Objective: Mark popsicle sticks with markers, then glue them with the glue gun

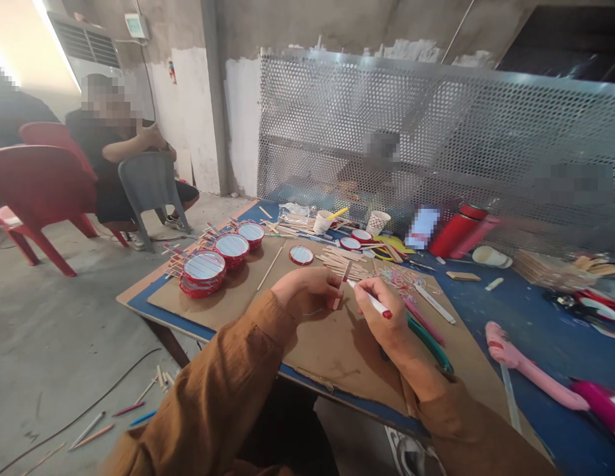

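Observation:
My left hand [312, 289] pinches a short wooden stick [345, 276] upright above the cardboard [332, 350]. Part of the stick looks reddish. A white marker with a red end [374, 301] is gripped in my right hand [387, 314], its tip at the stick. Behind the hands lie a small round red-rimmed piece [301, 254] and a pile of wooden sticks [344, 263]. Stacks of red-rimmed drum-like pieces [205, 266] stand at the left of the cardboard.
A pink glue gun [535, 380] lies at the right, a red bottle [456, 231] behind it. Green-handled scissors [434, 347] sit beside my right wrist. Paper cups [323, 221] and a perforated metal panel [337, 119] are at the back. A person [96, 152] sits at the left.

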A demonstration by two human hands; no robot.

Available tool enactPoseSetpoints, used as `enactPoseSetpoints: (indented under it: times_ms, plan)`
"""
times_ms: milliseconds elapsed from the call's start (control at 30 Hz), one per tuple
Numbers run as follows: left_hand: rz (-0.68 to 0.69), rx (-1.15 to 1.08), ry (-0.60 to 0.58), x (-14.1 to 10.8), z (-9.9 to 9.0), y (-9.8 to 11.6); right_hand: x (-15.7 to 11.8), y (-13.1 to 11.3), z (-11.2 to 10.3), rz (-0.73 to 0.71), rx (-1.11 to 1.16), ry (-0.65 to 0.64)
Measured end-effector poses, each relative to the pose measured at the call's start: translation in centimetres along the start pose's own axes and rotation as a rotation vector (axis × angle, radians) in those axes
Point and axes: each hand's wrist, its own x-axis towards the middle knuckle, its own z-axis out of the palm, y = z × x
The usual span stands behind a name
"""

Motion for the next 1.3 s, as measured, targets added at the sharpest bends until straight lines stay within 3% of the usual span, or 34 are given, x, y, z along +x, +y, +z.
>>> enactPoseSetpoints:
  times_ms: [1167,1300]
  plan:
    - [-0.011,0.073,0.004,-0.2,-0.1,0.8,-0.2,0.6,0.2,-0.064,0.028,-0.037]
    - [-0.032,0.029,0.012,-0.3,0.1,1.1,-0.2,0.6,0.1,0.003,0.059,0.035]
